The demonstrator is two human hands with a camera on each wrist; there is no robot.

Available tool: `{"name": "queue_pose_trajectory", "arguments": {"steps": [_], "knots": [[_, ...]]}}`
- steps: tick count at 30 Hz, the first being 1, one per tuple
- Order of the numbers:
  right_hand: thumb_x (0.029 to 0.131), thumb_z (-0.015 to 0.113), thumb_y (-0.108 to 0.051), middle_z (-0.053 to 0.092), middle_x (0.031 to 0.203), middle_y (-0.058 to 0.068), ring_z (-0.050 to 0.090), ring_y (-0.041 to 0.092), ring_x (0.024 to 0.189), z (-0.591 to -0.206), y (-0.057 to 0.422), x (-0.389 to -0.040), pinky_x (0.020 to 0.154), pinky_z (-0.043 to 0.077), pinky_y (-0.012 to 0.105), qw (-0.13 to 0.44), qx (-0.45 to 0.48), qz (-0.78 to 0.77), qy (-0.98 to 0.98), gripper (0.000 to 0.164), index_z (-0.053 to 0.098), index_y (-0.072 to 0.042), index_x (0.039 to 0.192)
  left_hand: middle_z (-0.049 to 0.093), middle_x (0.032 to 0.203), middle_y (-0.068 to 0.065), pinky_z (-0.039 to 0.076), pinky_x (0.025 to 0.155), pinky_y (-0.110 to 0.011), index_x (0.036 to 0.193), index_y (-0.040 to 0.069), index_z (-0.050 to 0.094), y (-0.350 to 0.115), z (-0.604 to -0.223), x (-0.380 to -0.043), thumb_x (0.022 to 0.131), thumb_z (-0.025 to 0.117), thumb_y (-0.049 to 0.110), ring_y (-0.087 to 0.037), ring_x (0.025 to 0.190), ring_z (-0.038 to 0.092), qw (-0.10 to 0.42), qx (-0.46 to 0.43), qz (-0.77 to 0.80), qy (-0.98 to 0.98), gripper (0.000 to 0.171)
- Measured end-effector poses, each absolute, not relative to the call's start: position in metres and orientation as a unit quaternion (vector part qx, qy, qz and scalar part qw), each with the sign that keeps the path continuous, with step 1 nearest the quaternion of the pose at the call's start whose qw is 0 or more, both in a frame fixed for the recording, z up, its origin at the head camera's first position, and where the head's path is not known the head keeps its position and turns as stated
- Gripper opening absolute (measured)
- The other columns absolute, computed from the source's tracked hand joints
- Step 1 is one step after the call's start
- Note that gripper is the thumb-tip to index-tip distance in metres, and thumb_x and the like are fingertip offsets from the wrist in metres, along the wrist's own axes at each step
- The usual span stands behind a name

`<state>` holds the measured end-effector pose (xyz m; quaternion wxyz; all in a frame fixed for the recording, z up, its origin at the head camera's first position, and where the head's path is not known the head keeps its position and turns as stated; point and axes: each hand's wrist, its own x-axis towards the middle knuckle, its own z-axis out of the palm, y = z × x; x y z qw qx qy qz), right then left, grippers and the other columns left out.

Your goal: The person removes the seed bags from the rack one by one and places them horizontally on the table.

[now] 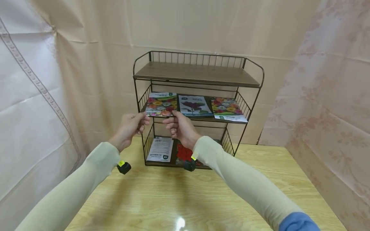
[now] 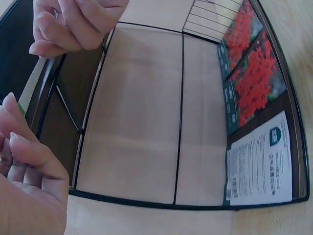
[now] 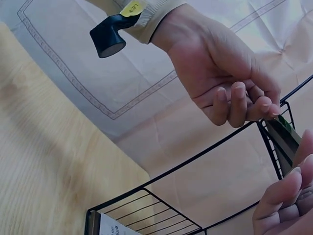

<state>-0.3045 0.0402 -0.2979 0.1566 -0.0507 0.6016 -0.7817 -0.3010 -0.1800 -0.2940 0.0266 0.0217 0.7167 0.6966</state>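
My left hand (image 1: 130,130) pinches the near left corner of a flat packet with colourful flowers (image 1: 162,104), at the left end of the rack's middle shelf. At its near right corner, my right hand (image 1: 182,128) pinches the same packet between thumb and forefinger. The packet lies nearly flat, its white band toward the back. Beside it are a packet with a dark-leaved plant (image 1: 195,106) and another colourful-flower packet (image 1: 226,107), turned the other way. In the left wrist view the held packet shows only as a thin edge between both hands.
The black wire rack (image 1: 199,81) has three wooden shelves and stands on a pale wooden table (image 1: 162,199). On its bottom shelf lie a packet with its printed text side up (image 2: 261,166) and red-flower packets (image 2: 257,81). Cloth curtains (image 1: 95,64) hang around the table.
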Motion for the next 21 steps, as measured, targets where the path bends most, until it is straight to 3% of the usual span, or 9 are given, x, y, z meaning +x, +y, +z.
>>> {"name": "queue_pose_trajectory", "arguments": {"steps": [8, 14, 21], "knots": [[0.11, 0.046, -0.033, 0.06, 0.07, -0.002, 0.043, 0.009, 0.053, -0.2999, 0.0424, -0.302, 0.053, 0.036, 0.024, 0.151, -0.067, -0.793, 0.587, 0.039, 0.067, -0.001, 0.105, 0.068, 0.08, 0.0, 0.044, 0.055, -0.02, 0.093, 0.007, 0.069, -0.1848, -0.2936, -0.2994, 0.108, 0.056, 0.028, -0.007, 0.059, 0.051, 0.007, 0.035, 0.71, 0.703, 0.029], [0.11, 0.048, -0.028, 0.06, 0.072, -0.001, 0.043, 0.009, 0.054, -0.298, 0.0436, -0.2997, 0.055, 0.036, 0.024, 0.159, -0.093, -0.777, 0.602, 0.034, 0.069, -0.003, 0.099, 0.067, 0.08, 0.0, 0.045, 0.053, -0.02, 0.095, 0.005, 0.066, -0.1871, -0.2925, -0.2999, 0.107, 0.057, 0.029, -0.008, 0.058, 0.052, 0.014, 0.05, 0.716, 0.696, 0.029], [0.111, 0.046, -0.027, 0.06, 0.073, -0.001, 0.043, 0.008, 0.054, -0.2979, 0.0467, -0.2965, 0.055, 0.036, 0.024, 0.158, -0.117, -0.751, 0.631, 0.035, 0.065, 0.001, 0.105, 0.064, 0.079, 0.0, 0.045, 0.053, -0.02, 0.098, 0.003, 0.064, -0.1882, -0.2944, -0.2976, 0.108, 0.055, 0.033, -0.007, 0.056, 0.052, 0.022, 0.073, 0.692, 0.718, 0.033]]}}
